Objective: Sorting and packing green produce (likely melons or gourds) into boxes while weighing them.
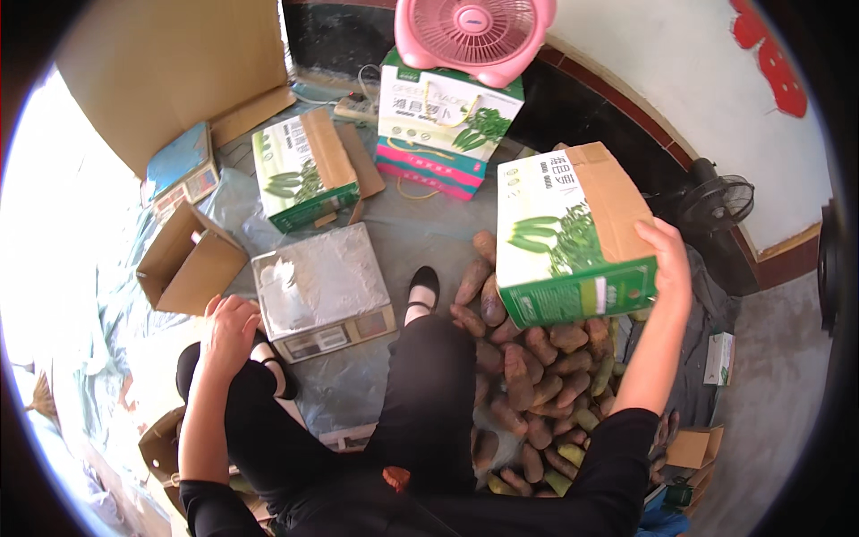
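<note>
Grey sheeting (447, 234) spreads underfoot. Over there, the right hand (672, 258) has its fingers clamped on a white-and-green carton (548, 219), right of centre; the left hand (231, 331) is loosely curled beside a grey-topped box (324, 282), its hold unclear to me. Brown tubers (518, 377) lie below the carton.

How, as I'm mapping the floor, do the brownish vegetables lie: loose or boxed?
Loose: the brownish vegetables lie in an open heap, partly behind the box in the right hand.
</note>
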`<act>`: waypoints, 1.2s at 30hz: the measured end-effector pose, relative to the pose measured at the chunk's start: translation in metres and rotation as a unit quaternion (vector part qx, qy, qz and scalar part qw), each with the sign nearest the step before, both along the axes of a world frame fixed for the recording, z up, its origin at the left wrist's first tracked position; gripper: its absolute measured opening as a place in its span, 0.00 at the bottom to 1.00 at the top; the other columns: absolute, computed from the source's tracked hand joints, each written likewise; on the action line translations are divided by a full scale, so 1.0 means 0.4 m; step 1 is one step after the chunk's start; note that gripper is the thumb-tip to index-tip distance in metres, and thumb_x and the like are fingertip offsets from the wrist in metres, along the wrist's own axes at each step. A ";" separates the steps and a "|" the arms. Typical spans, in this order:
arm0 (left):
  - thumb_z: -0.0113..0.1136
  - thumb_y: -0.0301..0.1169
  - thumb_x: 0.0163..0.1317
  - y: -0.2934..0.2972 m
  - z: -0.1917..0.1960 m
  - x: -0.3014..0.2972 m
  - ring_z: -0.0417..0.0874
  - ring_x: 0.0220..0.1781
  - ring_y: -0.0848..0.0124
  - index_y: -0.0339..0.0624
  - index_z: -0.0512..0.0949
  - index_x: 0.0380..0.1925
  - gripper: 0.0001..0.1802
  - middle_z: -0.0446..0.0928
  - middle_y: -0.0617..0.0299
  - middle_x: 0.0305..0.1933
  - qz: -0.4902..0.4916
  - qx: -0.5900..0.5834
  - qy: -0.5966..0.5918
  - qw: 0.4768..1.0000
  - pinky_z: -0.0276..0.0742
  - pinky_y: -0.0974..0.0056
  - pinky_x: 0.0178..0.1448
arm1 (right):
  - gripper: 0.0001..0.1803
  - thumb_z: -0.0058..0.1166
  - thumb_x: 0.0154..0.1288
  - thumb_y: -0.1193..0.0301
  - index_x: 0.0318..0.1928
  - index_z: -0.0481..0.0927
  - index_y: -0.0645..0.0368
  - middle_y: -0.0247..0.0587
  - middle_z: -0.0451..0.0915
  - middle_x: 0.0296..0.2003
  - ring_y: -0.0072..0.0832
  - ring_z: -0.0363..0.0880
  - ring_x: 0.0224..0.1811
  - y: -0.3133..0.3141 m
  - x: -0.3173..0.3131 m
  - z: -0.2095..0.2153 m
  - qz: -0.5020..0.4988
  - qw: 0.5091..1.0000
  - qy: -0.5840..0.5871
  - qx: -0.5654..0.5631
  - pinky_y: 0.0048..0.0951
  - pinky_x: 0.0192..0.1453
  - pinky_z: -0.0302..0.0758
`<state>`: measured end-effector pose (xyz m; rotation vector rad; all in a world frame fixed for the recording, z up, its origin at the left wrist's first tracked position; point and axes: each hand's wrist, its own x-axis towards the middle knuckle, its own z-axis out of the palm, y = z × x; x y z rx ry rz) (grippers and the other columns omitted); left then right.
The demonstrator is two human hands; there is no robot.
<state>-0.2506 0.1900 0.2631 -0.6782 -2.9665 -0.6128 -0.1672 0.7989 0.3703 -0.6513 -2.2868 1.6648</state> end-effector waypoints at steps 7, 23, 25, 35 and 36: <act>0.56 0.28 0.54 -0.040 0.005 0.007 0.76 0.42 0.57 0.40 0.80 0.29 0.06 0.76 0.57 0.33 0.009 0.018 -0.008 1.000 0.62 0.53 0.60 | 0.10 0.55 0.58 0.71 0.35 0.78 0.68 0.26 0.77 0.27 0.12 0.71 0.30 -0.248 0.006 0.138 0.162 0.976 -0.050 0.135 0.19 0.35 0.67; 0.58 0.26 0.53 -0.124 0.005 0.038 0.76 0.43 0.54 0.41 0.80 0.33 0.06 0.77 0.57 0.36 0.035 0.039 0.039 0.998 0.69 0.56 0.54 | 0.09 0.56 0.54 0.62 0.27 0.78 0.53 0.38 0.78 0.27 0.38 0.78 0.37 -0.695 -0.297 -0.300 0.464 0.754 0.135 0.445 0.38 0.41 0.74; 0.58 0.25 0.53 -0.129 0.002 0.037 0.77 0.42 0.55 0.40 0.80 0.32 0.06 0.77 0.57 0.36 0.025 0.046 0.050 0.997 0.69 0.56 0.53 | 0.08 0.57 0.53 0.61 0.27 0.80 0.50 0.36 0.79 0.28 0.37 0.79 0.37 -0.716 -0.296 -0.382 0.500 0.693 0.118 0.506 0.39 0.39 0.75; 0.58 0.23 0.53 -0.099 -0.011 0.023 0.78 0.41 0.55 0.37 0.78 0.32 0.06 0.76 0.55 0.35 -0.015 0.032 0.009 0.999 0.72 0.58 0.46 | 0.09 0.59 0.51 0.64 0.32 0.81 0.53 0.39 0.78 0.31 0.38 0.76 0.41 -0.689 -0.252 -0.404 0.469 0.773 0.052 0.424 0.37 0.47 0.74; 0.58 0.23 0.52 -0.093 -0.014 0.022 0.78 0.41 0.55 0.37 0.78 0.32 0.06 0.77 0.55 0.35 -0.025 0.031 0.021 0.999 0.73 0.59 0.46 | 0.10 0.60 0.52 0.64 0.33 0.81 0.55 0.38 0.78 0.32 0.37 0.74 0.43 -0.681 -0.241 -0.397 0.454 0.786 0.082 0.411 0.36 0.48 0.72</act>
